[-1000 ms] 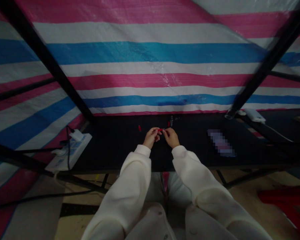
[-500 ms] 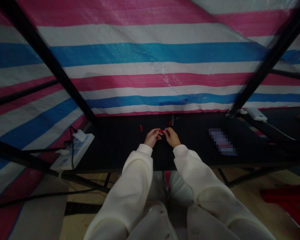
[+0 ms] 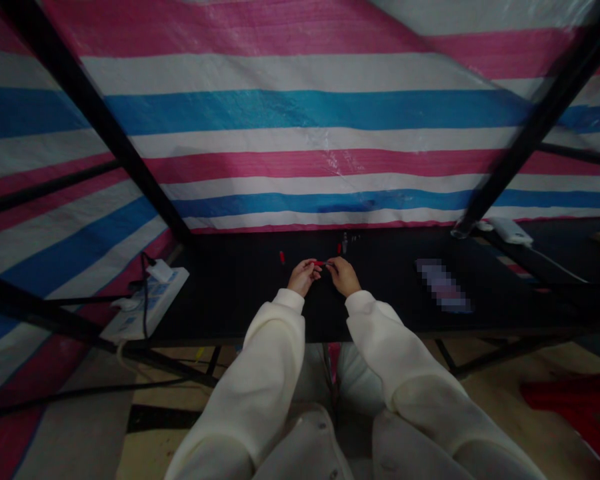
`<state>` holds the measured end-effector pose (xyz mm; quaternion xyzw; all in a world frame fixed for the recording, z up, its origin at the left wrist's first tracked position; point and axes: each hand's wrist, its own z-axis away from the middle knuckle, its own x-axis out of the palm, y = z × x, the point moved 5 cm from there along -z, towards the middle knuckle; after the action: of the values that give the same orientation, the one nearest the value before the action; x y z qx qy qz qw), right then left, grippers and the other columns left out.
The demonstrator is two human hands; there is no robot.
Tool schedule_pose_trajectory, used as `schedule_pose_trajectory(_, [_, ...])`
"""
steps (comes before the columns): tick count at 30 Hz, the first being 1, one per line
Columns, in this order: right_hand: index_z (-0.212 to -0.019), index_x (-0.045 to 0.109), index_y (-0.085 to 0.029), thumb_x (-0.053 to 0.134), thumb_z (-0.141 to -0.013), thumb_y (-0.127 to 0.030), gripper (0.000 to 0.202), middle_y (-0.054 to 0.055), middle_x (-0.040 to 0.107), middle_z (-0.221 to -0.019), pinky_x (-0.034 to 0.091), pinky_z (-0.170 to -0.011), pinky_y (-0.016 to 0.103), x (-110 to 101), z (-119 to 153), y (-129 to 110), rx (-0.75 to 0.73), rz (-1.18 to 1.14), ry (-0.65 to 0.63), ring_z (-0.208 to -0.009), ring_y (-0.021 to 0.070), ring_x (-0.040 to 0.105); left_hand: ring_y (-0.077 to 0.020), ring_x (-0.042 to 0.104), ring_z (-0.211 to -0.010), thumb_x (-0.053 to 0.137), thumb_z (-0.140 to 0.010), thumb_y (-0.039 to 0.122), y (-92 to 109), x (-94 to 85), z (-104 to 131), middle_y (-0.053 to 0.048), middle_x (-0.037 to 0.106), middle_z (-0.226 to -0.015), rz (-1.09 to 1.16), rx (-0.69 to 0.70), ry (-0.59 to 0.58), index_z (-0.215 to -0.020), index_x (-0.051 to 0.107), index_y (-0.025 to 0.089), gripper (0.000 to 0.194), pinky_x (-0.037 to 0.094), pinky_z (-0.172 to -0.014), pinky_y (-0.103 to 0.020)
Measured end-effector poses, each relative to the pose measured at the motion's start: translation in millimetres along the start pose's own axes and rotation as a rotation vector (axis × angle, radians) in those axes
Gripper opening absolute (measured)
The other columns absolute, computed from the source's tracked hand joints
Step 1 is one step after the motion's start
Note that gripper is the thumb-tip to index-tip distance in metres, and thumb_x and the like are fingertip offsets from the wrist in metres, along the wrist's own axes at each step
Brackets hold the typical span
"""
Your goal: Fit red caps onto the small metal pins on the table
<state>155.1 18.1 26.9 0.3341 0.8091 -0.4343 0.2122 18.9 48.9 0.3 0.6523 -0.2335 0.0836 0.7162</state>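
- Between the hands, a thin dark end (image 3: 325, 265) now shows right of the red piece (image 3: 319, 263); half a second ago red reached the right fingertips.
- This suggests work at that end; joining or parting, I cannot tell.
- Left hand (image 3: 301, 277) grips the red piece over the table (image 3: 230, 287); right hand (image 3: 345, 275) pinches the dark end.

The stick (image 3: 319, 263) between the fingers (image 3: 333, 264) is red; so is the piece (image 3: 282, 257) beyond them to the left. The table (image 3: 230, 300) beneath them is black. Past them the sheet (image 3: 300, 110) is striped pink, white and blue. The sleeves (image 3: 270, 347) behind them are cream.
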Motion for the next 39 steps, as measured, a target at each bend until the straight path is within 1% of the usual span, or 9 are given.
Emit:
schedule_pose_trajectory(7, [-0.1, 0.056, -0.018, 0.039, -0.085, -0.024, 0.023, 0.009, 0.059, -0.095, 0.039, -0.082, 0.032, -6, -1, -1, 0.046, 0.058, 0.004, -0.092, 0.0192, 0.053, -0.007, 0.05, -0.047, 0.053, -0.078, 0.018, 0, -4.1, -2, -0.001, 0.057, -0.062, 0.059, -0.008, 0.09, -0.089, 0.048, 0.012, 0.013, 0.038, -0.05, -0.021])
schedule_pose_trajectory(11, [-0.101, 0.055, -0.017, 0.037, -0.086, -0.026, 0.025, 0.009, 0.058, -0.097, 0.039, -0.083, 0.032, -10, 0, 3, 0.114, 0.067, 0.078, -0.094, 0.0195, 0.052, -0.0065, 0.049, -0.048, 0.056, -0.077, 0.02, 1, -5.9, -1, -0.001, 0.056, -0.061, 0.066, 0.001, 0.127, -0.088, 0.049, 0.012, 0.015, 0.038, -0.052, -0.021])
schedule_pose_trajectory(14, [-0.101, 0.055, -0.018, 0.036, -0.087, -0.029, 0.026, 0.009, 0.058, -0.097, 0.039, -0.082, 0.031, -11, 1, 0, 0.072, 0.024, 0.102, -0.093, 0.0187, 0.053, -0.0061, 0.049, -0.049, 0.063, -0.071, 0.022, 1, -1.3, 0, -0.001, 0.056, -0.062, 0.014, 0.014, 0.051, -0.087, 0.053, 0.01, 0.023, 0.036, -0.051, -0.021])
schedule_pose_trajectory(19, [-0.097, 0.057, -0.018, 0.041, -0.086, -0.03, 0.023, 0.007, 0.057, -0.091, 0.041, -0.079, 0.029, -5, 2, -10, -0.089, -0.07, 0.031, -0.086, 0.0164, 0.053, -0.0065, 0.05, -0.051, 0.071, -0.061, 0.024, 0, 7.7, 2, -0.001, 0.058, -0.064, -0.052, 0.024, -0.107, -0.084, 0.058, 0.009, 0.031, 0.036, -0.051, -0.021])
schedule_pose_trajectory(25, [-0.094, 0.06, -0.019, 0.046, -0.083, -0.027, 0.02, 0.006, 0.054, -0.09, 0.043, -0.076, 0.027, 0, 2, -9, -0.128, -0.079, -0.018, -0.081, 0.0147, 0.052, -0.007, 0.049, -0.049, 0.068, -0.065, 0.027, 1, 6.3, 1, -0.001, 0.056, -0.061, 0.0, 0.029, -0.132, -0.086, 0.06, 0.009, 0.029, 0.034, -0.049, -0.022])
schedule_pose_trajectory(31, [-0.097, 0.059, -0.018, 0.044, -0.082, -0.021, 0.021, 0.004, 0.056, -0.084, 0.043, -0.073, 0.025, 7, 3, -7, -0.144, -0.09, -0.086, -0.078, 0.0134, 0.052, -0.007, 0.046, -0.044, 0.065, -0.067, 0.029, 3, 10.3, 4, 0.0, 0.054, -0.055, -0.042, 0.01, -0.136, -0.078, 0.059, 0.009, 0.024, 0.031, -0.045, -0.021])
schedule_pose_trajectory(35, [-0.095, 0.059, -0.017, 0.044, -0.082, -0.022, 0.021, 0.005, 0.059, -0.087, 0.042, -0.073, 0.023, 8, 3, -7, -0.117, -0.11, -0.086, -0.078, 0.0127, 0.054, -0.0075, 0.047, -0.044, 0.065, -0.068, 0.03, 4, 12.1, 5, -0.001, 0.054, -0.055, -0.056, 0.008, -0.15, -0.079, 0.057, 0.01, 0.025, 0.031, -0.045, -0.021])
schedule_pose_trajectory(37, [-0.093, 0.06, -0.017, 0.045, -0.082, -0.027, 0.021, 0.004, 0.06, -0.085, 0.042, -0.07, 0.022, 6, 2, -5, -0.053, -0.099, -0.069, -0.074, 0.0123, 0.055, -0.0074, 0.048, -0.045, 0.065, -0.067, 0.03, 4, 11.1, 5, -0.001, 0.055, -0.057, -0.054, 0.011, -0.15, -0.081, 0.057, 0.01, 0.026, 0.031, -0.045, -0.021])
schedule_pose_trajectory(39, [-0.089, 0.06, -0.017, 0.045, -0.082, -0.032, 0.023, 0.004, 0.062, -0.081, 0.042, -0.066, 0.022, 2, -1, 2, 0.063, -0.055, -0.028, -0.071, 0.0124, 0.055, -0.0071, 0.048, -0.045, 0.065, -0.067, 0.029, 3, 9.4, 3, -0.001, 0.056, -0.059, -0.048, 0.014, -0.14, -0.084, 0.056, 0.01, 0.027, 0.032, -0.045, -0.021])
